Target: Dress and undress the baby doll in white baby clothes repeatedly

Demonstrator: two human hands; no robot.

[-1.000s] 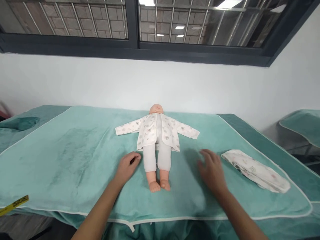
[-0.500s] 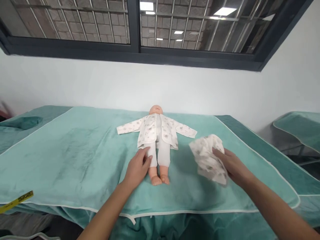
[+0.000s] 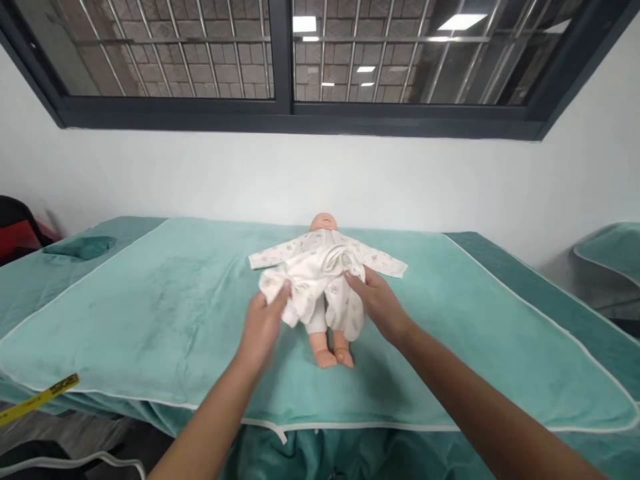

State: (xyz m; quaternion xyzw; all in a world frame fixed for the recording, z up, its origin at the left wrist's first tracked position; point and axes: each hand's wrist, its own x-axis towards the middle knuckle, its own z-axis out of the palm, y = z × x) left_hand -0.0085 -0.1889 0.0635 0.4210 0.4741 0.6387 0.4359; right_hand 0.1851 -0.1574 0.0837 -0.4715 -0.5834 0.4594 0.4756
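Printed white baby garment [image 3: 306,279], bunched and crumpled, is between our two hands near the middle of the bed [image 3: 520,273], in front of the doll's lower torso and upper legs; we cannot tell whether it touches them.

From the left, a red and black object [image 3: 19,233] shows at the far left, and a yellow strip [image 3: 43,399] lies over the near left edge of the bed. The light green cover [image 3: 150,313] spreads across the bed. Our left hand [image 3: 263,327] grasps the garment's left end, thumb on top. The doll [image 3: 323,222] lies on its back, head near the wall [image 3: 320,170], feet towards us, with a printed jacket [image 3: 274,255] under it or on it, sleeves spread to both sides. Our right hand [image 3: 379,300] pinches the garment's right part between thumb and fingers.
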